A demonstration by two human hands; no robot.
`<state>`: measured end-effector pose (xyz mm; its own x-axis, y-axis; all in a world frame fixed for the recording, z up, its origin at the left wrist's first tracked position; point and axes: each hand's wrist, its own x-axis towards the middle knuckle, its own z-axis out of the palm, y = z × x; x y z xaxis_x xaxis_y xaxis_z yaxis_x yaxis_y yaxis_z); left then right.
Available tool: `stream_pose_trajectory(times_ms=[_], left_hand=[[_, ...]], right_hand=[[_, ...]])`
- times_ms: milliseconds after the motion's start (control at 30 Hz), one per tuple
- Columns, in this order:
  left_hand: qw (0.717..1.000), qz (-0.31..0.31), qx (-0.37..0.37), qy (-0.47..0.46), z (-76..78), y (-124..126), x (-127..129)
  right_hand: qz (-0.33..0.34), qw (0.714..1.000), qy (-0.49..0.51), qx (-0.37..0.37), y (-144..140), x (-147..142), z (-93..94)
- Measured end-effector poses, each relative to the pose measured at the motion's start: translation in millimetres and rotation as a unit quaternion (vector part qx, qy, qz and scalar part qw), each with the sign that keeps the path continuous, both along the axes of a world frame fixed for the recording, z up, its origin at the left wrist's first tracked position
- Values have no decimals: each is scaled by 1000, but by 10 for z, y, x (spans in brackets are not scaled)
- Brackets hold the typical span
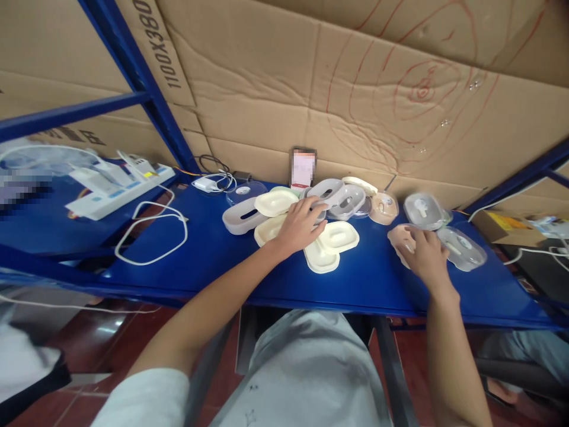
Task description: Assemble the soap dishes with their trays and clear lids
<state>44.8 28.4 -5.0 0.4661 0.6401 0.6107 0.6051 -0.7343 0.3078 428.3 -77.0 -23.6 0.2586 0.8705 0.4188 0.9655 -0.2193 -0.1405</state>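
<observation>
My left hand (pixel 302 226) reaches into a pile of shallow plastic pieces, fingers and thumb bent around a grey plastic piece that it mostly hides. Cream oval plastic pieces (pixel 340 237) lie under and beside this hand. A long grey tray with a slot (pixel 242 217) is to its left, and a grey slotted piece (pixel 331 193) lies just behind. Over on the right, my right hand (pixel 427 255) is curled over a pinkish plastic container (pixel 399 240), its fingertips on the near side. Close by it lie two clear-topped grey containers, one behind (pixel 422 210) and one to the right (pixel 464 249).
A peach container (pixel 384 207) stands between the hands at the back. A phone (pixel 303 168) leans on the cardboard wall (pixel 267 89). At left are a white power strip (pixel 120 190) and a looped white cable (pixel 151 261). Blue frame posts (pixel 142 89) flank the blue table (pixel 355 284).
</observation>
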Motion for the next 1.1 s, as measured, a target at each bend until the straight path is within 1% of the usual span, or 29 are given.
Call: stream_pose_trajectory(times_ms=[67, 100, 133, 200, 333, 400, 467, 533, 600, 700, 733, 800, 867, 900, 1000, 1100], left_hand=[[1000, -18, 5, 1, 8, -48, 39], [1000, -26, 5, 4, 10, -69, 56], [999, -34, 5, 7, 11, -87, 71], [998, -56, 4, 18, 11, -115, 90], [991, -123, 25, 48, 10, -167, 106], [985, -153, 46, 70, 0, -214, 129], [977, -179, 61, 97, -24, -278, 172], [968, -210, 65, 121, -61, -350, 230], [960, -239, 62, 132, -102, -409, 285], [957, -252, 56, 135, -139, -444, 333], [958, -248, 53, 135, -142, -442, 337], [960, -238, 50, 139, -137, -426, 335], [964, -218, 52, 142, -128, -407, 328], [966, -207, 54, 143, -126, -398, 324], [971, -186, 59, 141, -128, -379, 314], [973, -191, 61, 116, -137, -369, 311]], right_hand=[[40, 997, -10, 63, -206, -12, -105], [58, 995, -5, 81, -277, -24, -132], [76, 993, 7, 84, -329, -45, -137], [129, 988, 37, 71, -381, -125, -83], [247, 963, 98, 33, -312, -443, 150], [309, 944, 119, 13, -197, -586, 244], [342, 931, 126, 1, -51, -636, 299], [345, 930, 126, 2, 81, -583, 321], [321, 940, 111, 22, 151, -484, 320], [247, 964, 61, 72, 80, -435, 288], [240, 967, 47, 73, 15, -471, 269], [270, 962, 30, 35, -143, -611, 219], [319, 948, 16, -16, -285, -790, 164], [333, 943, 8, -29, -336, -870, 140], [337, 941, 5, -21, -390, -1006, 107], [333, 943, 14, -10, -361, -1023, 112]])
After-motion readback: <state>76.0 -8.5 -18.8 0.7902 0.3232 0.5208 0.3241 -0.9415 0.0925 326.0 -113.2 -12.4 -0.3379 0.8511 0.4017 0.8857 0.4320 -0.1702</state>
